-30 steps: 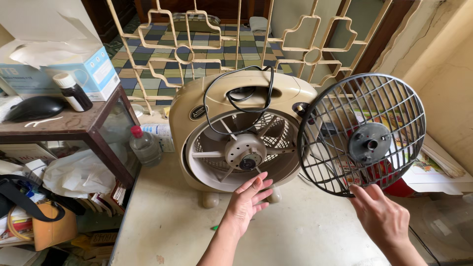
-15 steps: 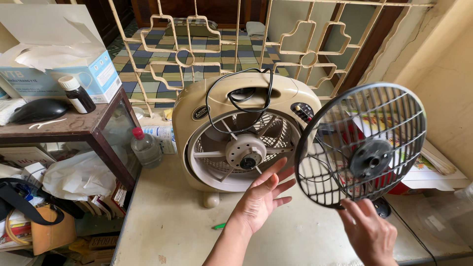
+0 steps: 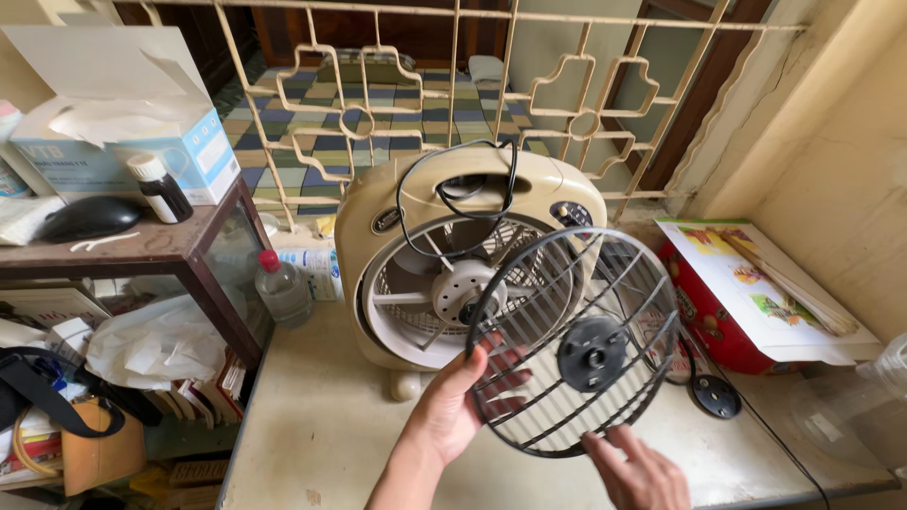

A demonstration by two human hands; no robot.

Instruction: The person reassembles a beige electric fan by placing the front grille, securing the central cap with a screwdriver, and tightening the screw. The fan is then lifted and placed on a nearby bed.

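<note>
Standing on the pale table (image 3: 312,444), the beige box fan (image 3: 453,255) has its front open, blades and hub (image 3: 468,291) bare, with a black cord (image 3: 453,189) looped over its top. Before it, tilted, is the round dark grille (image 3: 576,345), held off the table between both hands. The left hand (image 3: 449,411) has its fingers (image 3: 496,364) spread against the grille's left rim and bars; the right hand (image 3: 642,472) pinches the lower rim, fingers closed on the wire. By my judgement the step in hand is bringing the grille up to the fan's open front; seating it would call for squaring the disc with the round opening and lining its centre boss (image 3: 592,354) with the hub. Left of the fan stand a shelf (image 3: 142,250), a clear bottle (image 3: 282,288) and a small dark bottle (image 3: 161,189); right, a red box (image 3: 718,312)
</note>
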